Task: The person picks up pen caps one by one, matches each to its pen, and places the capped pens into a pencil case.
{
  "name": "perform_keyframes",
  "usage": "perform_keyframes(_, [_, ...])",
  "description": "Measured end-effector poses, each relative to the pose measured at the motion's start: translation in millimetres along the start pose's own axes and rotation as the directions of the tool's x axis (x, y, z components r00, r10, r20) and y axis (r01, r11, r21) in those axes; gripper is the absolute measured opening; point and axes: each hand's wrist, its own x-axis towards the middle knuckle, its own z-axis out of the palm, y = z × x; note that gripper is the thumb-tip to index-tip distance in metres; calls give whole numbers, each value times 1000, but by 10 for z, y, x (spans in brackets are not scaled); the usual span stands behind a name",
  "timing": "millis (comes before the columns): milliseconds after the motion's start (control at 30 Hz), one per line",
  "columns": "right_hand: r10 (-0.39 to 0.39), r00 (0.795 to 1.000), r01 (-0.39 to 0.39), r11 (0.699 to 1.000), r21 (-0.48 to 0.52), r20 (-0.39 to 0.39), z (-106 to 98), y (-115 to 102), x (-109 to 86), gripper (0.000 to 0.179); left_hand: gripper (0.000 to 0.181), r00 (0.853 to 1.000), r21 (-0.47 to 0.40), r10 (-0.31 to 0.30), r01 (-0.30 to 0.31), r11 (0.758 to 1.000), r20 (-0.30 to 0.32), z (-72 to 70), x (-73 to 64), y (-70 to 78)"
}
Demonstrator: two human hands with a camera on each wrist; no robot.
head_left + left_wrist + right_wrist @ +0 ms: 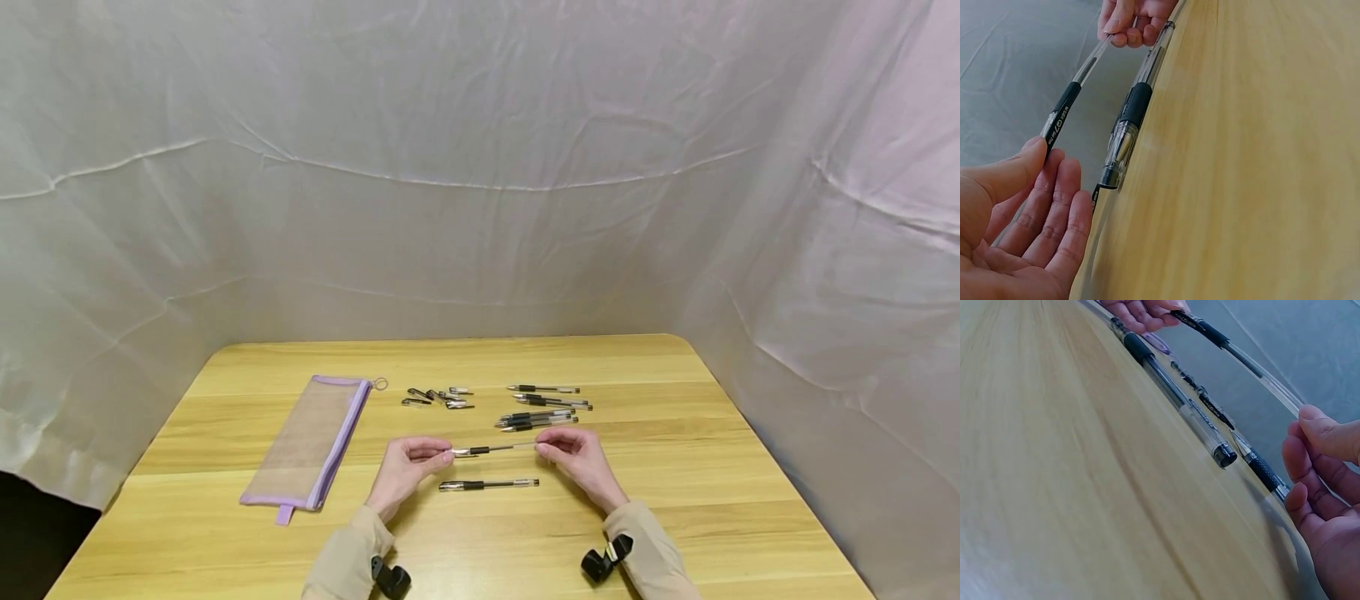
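Note:
Above the table, a gel pen [480, 451] with a clear barrel and black rubber grip is held level between both hands. My left hand [405, 468] pinches its capped end between thumb and fingers. At the other end, my right hand [581, 462] pinches the clear tail of the barrel. In the left wrist view, white lettering shows on the black clip of the held pen [1067, 100]. Just below the hands, a second capped gel pen [489, 484] lies on the table. The left fingertips cover part of the cap.
Several loose pen caps [415, 402] lie beyond the left hand. Several uncapped gel pens [543, 402] lie beyond the right hand, tips to the left. A mesh zip pouch [307, 442] with purple edging lies flat at the left of the wooden table [720, 517]. Grey curtains [480, 250] surround it.

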Motion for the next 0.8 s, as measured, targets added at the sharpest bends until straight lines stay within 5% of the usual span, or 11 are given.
perform_keyframes(800, [-7, 1000, 7, 999, -47, -10, 70, -40, -7, 13, 28, 1000, 34, -12, 11, 999, 6, -40, -26, 4])
